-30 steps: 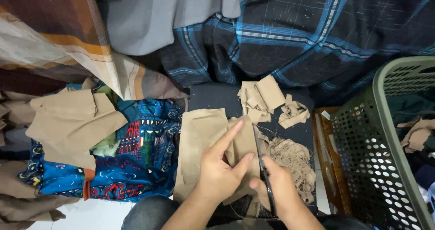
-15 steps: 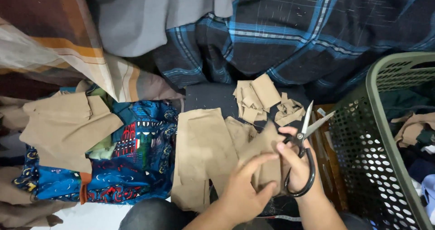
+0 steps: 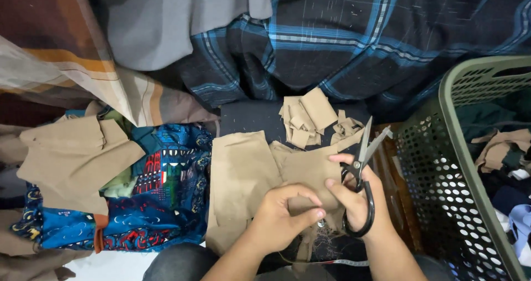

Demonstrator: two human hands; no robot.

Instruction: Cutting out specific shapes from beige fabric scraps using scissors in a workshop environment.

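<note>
Far left: a stack of cut tan pieces (image 3: 72, 159) lies flat on a blue patterned cloth (image 3: 155, 203), apparently already finished and set aside. Centre: a larger tan fabric panel (image 3: 240, 176) is spread in front of the person's lap, touching the piece now in hand. The left hand (image 3: 279, 220) pinches the lower edge of a tan fabric piece (image 3: 307, 173) between thumb and fingers, holding it taut. Just to its right, the right hand (image 3: 359, 203) has its fingers through the loops of black-handled scissors (image 3: 362, 176); the blades point up and away, parted in a narrow V, clear of the cloth, so no cut is under way at this instant. Behind the hands, a small heap of tan offcuts (image 3: 310, 118) rests on dark plaid cloth (image 3: 359, 43), evidence of several completed cuts. Far right: a green mesh laundry basket (image 3: 470, 148) holds mixed fabrics, some tan. Judged from this layout, the cutting is partly done; the held piece and the large panel appear uncut.
</note>
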